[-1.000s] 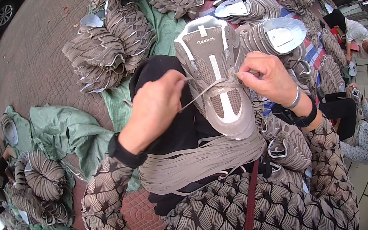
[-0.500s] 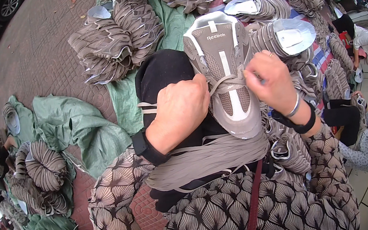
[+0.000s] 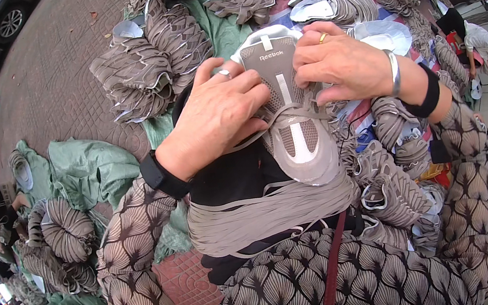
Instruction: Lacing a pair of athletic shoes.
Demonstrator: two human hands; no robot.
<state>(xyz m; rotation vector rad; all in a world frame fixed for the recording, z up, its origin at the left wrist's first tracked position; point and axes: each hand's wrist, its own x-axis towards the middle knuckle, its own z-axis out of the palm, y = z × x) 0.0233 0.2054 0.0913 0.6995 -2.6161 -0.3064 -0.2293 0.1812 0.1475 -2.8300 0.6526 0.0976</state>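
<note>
A grey-brown shoe upper [image 3: 304,155] with mesh panels and a white centre strip rests on my lap, toe toward me. One flat lace [image 3: 296,113] crosses it low on the tongue. My left hand [image 3: 222,108] has its fingers bent over the upper's left eyelet edge, and a lace end trails near the thumb. On the opposite edge, higher up, my right hand [image 3: 344,65] grips with curled fingers; the fingertips are partly hidden. Below the toe, a thick bundle of loose grey-brown laces [image 3: 273,217] lies across my lap.
Stacked shoe uppers [image 3: 140,67] lie ahead on the left, with more uppers [image 3: 391,184] piled along my right. Green sacking [image 3: 92,169] spreads over the paving at left. Other people [image 3: 484,47] sit at the far right, and a car wheel [image 3: 10,23] shows at the upper left.
Both hands have gone from closed fists pulling the lace at the middle of the upper to its upper side edges. The right hand moved up and now reaches inward over the edge.
</note>
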